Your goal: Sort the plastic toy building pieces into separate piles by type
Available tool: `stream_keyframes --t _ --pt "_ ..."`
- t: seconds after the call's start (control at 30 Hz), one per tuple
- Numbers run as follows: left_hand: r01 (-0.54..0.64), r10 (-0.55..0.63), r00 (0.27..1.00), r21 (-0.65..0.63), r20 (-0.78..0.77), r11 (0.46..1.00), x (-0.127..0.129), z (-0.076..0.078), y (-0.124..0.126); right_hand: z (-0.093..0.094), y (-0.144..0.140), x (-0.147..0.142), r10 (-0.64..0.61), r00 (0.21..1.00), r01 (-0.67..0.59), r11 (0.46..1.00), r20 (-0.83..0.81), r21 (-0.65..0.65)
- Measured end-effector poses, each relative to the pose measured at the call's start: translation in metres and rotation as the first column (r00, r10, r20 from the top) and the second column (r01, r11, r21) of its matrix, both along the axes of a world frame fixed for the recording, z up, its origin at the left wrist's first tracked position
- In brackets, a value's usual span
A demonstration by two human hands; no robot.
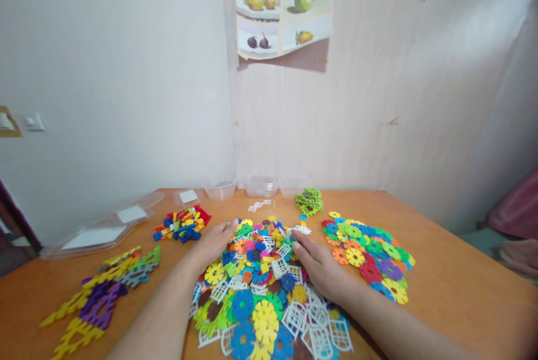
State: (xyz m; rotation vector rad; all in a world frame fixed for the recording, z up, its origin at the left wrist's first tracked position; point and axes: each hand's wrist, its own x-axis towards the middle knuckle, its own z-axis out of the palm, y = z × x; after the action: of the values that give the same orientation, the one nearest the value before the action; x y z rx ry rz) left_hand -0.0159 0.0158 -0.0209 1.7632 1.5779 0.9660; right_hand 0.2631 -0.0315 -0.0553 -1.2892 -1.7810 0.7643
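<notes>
A large mixed pile of plastic building pieces lies on the table in front of me, with yellow notched discs (265, 321), blue notched discs (242, 339) and white lattice window pieces (318, 339) among them. My left hand (216, 241) rests against the pile's left far side, its fingers stretched out and partly hidden. On the opposite side, my right hand (318, 263) touches the pile with its fingers extended and its thumb apart. A white lattice piece lies just beyond the right fingertips. I see nothing gripped in either hand.
Sorted heaps surround the pile: colourful bricks (180, 225), toothed strips (101, 301), notched discs (370, 248) and green pieces (309, 202). Clear plastic containers (260, 186) stand along the wall. Clear lids (94, 236) lie at the left edge of the wooden table (445, 292).
</notes>
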Motion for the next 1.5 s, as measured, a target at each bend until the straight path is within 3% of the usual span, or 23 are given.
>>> stream_keyframes --t 0.13,0.3,0.43,0.53,0.63,0.73,0.83,1.0,1.07,1.13,1.27,1.5 --pt "-0.085 0.087 0.987 -0.023 0.138 0.996 -0.002 -0.003 0.0 0.001 0.0 -0.001 0.03 0.994 -0.03 1.0 -0.101 0.009" --pt "-0.026 0.07 0.942 -0.137 0.328 0.99 -0.008 -0.012 0.009 0.004 -0.002 -0.002 0.064 0.978 -0.056 0.998 -0.198 0.042" --pt "-0.051 0.108 0.915 -0.154 0.389 0.987 -0.012 -0.016 0.015 0.005 0.003 -0.005 0.029 0.974 -0.01 0.997 -0.226 0.082" --pt "-0.029 0.082 0.923 -0.145 0.376 0.989 -0.012 -0.016 0.015 0.007 0.012 -0.008 -0.054 0.99 0.066 0.993 -0.128 0.096" --pt "-0.03 0.072 0.943 -0.131 0.325 0.991 -0.01 -0.014 0.012 0.012 0.024 -0.01 -0.132 0.986 0.115 0.982 0.106 0.148" --pt "-0.029 0.052 0.973 -0.103 0.223 0.994 -0.006 -0.011 0.008 0.02 0.033 -0.014 -0.156 0.915 0.08 0.974 0.373 0.212" --pt "0.011 0.005 0.984 -0.085 0.175 0.996 -0.003 -0.008 0.005 0.026 0.04 -0.019 -0.151 0.831 0.028 0.973 0.535 0.231" --pt "0.025 -0.007 0.974 -0.075 0.226 0.997 0.0 -0.006 0.001 0.034 0.049 -0.026 -0.102 0.756 0.01 0.99 0.646 0.144" --pt "0.019 0.002 0.967 -0.077 0.256 0.997 -0.001 -0.006 0.001 0.039 0.054 -0.029 -0.11 0.771 0.032 0.99 0.628 0.134" --pt "0.007 0.013 0.964 -0.071 0.266 0.997 -0.002 -0.006 0.002 0.044 0.061 -0.033 -0.109 0.841 0.05 0.991 0.53 0.124" --pt "-0.038 0.044 0.99 -0.042 0.137 0.998 -0.006 -0.011 0.009 0.052 0.085 -0.054 -0.042 0.95 0.028 0.998 0.309 0.051" --pt "-0.057 0.072 0.949 0.058 -0.308 0.997 -0.009 -0.02 0.013 0.055 0.13 -0.125 0.029 0.98 -0.011 0.996 0.195 -0.094"
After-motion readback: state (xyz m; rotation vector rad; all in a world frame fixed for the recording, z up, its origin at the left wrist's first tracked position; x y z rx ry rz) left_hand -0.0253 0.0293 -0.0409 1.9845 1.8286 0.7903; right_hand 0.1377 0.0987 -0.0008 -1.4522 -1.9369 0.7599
